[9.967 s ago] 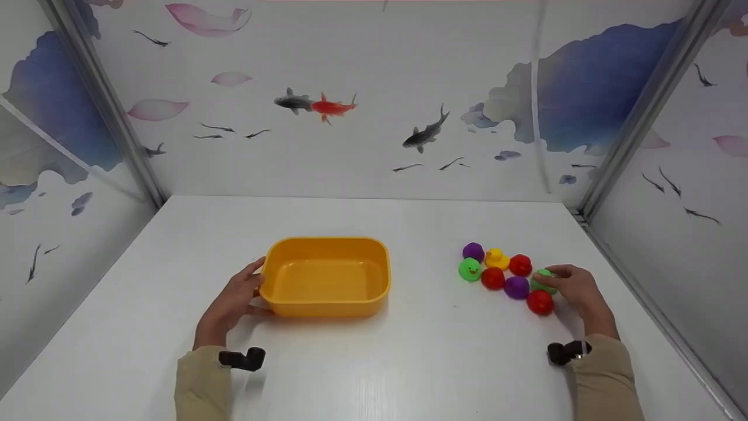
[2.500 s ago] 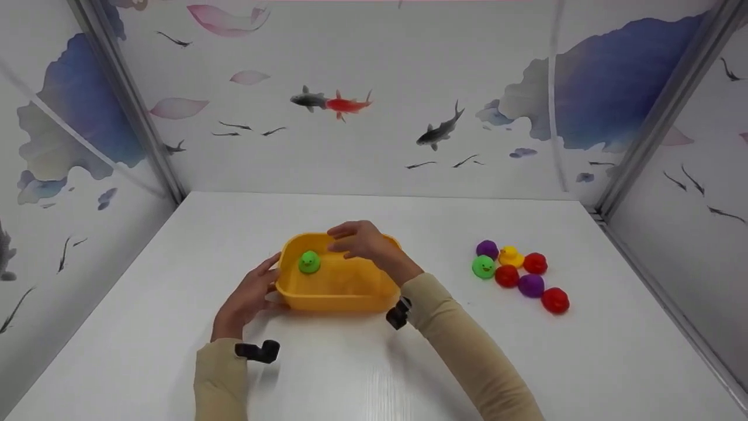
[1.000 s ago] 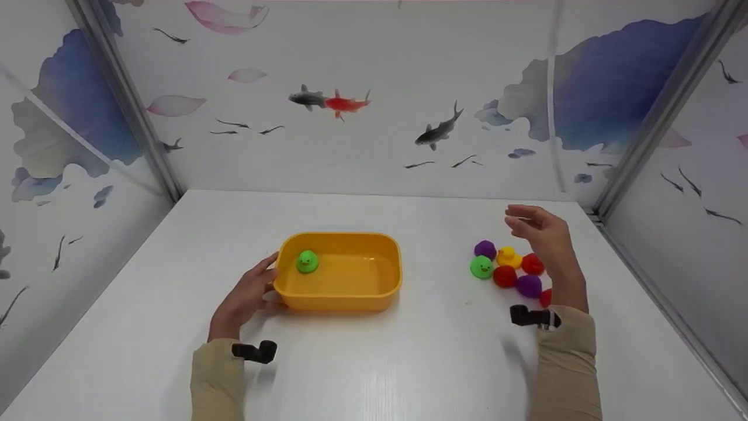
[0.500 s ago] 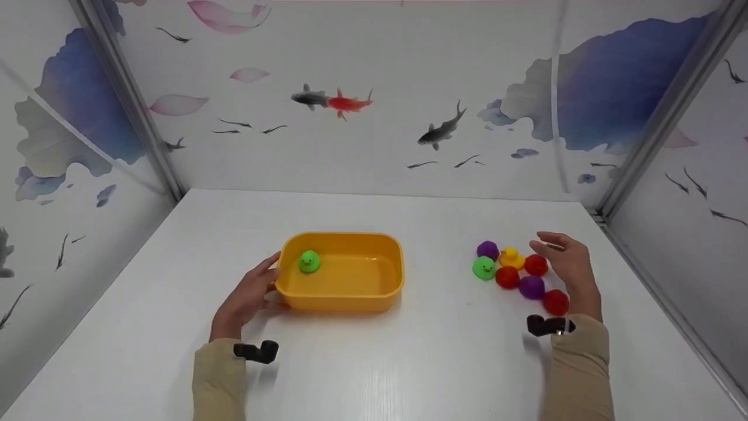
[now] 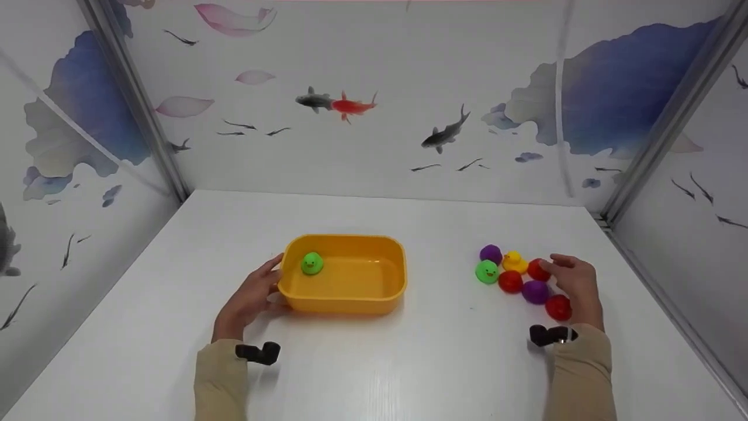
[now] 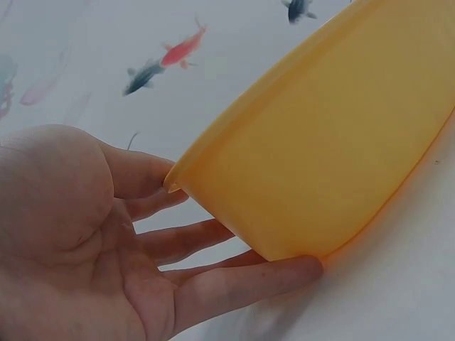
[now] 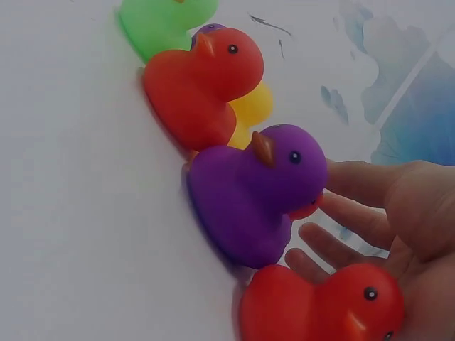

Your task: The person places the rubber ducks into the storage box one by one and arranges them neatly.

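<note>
In the head view, a yellow-orange tub (image 5: pixel 345 306) sits near the middle of the white tabletop (image 5: pixel 374 362), its long axis running left to right. The left hand (image 5: pixel 248 299) rests straight fingers against the tub's left end. A green duck (image 5: pixel 311 263) lies inside, toward the tub's upper left corner. At the right of the frame, the right hand (image 5: pixel 578 286) has its fingertips at the right edge of a red duck (image 5: pixel 539 269), which lies up and to the left of the palm. The right hand is far nearer to this duck than the left; the tub lies well apart, across to the left.

In the left wrist view, the tub slants across the right side; one digit meets its rim at centre left, and the lowest reaches the base.

In the right wrist view, a purple duck (image 7: pixel 245 199) fills the middle and hides most of the red duck behind it, so whether the right hand grips it I cannot tell. Another duck, also red (image 7: pixel 313 305), covers part of the palm at lower right.

No brand, label or writing is readable anywhere.
</note>
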Demonstrator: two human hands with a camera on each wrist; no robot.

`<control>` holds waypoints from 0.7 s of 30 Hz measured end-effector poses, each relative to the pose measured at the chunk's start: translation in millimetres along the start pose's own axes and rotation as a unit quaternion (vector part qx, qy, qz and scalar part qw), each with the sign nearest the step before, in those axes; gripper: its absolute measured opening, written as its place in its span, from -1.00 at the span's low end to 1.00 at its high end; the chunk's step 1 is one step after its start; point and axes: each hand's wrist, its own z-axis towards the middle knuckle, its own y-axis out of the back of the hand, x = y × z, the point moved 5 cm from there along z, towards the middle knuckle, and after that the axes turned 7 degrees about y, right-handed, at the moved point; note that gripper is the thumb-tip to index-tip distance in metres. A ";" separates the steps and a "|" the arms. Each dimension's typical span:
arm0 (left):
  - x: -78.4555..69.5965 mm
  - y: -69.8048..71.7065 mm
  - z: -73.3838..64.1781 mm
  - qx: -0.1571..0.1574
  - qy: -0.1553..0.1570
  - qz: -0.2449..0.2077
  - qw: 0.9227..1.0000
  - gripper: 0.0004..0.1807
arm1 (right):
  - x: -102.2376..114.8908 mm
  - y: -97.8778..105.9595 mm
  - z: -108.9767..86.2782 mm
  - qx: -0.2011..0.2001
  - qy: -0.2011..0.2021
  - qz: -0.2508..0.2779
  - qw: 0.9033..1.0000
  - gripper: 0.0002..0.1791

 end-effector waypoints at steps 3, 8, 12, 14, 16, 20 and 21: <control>1.1 -0.6 1.0 0.002 -0.001 -0.006 1.000 -0.38 | -2.8 0.5 -0.2 0.009 -0.014 -0.002 1.000 -0.21; 0.8 -1.0 0.3 0.006 -0.007 -0.021 1.000 -0.39 | -4.8 -0.1 -1.2 0.025 -0.036 -0.011 0.999 -0.16; -0.4 -1.0 -0.6 0.009 -0.009 -0.017 1.000 -0.38 | -4.7 -0.1 -2.8 0.030 -0.040 -0.026 0.998 -0.18; -0.8 -0.6 -0.9 0.008 -0.010 -0.010 1.000 -0.37 | -2.9 -0.4 -3.0 0.029 -0.034 -0.034 0.998 -0.20; -0.6 0.2 -0.8 0.005 -0.010 -0.005 1.000 -0.36 | -0.8 -0.6 -3.9 0.025 -0.030 -0.040 0.998 -0.21; 0.4 1.0 -0.4 0.003 -0.009 -0.006 1.000 -0.37 | 5.6 0.2 -8.9 0.017 -0.028 -0.026 0.999 -0.18; 0.9 1.0 -0.1 0.004 -0.009 -0.006 1.000 -0.37 | 7.3 0.6 -10.4 0.016 -0.029 -0.019 0.999 -0.16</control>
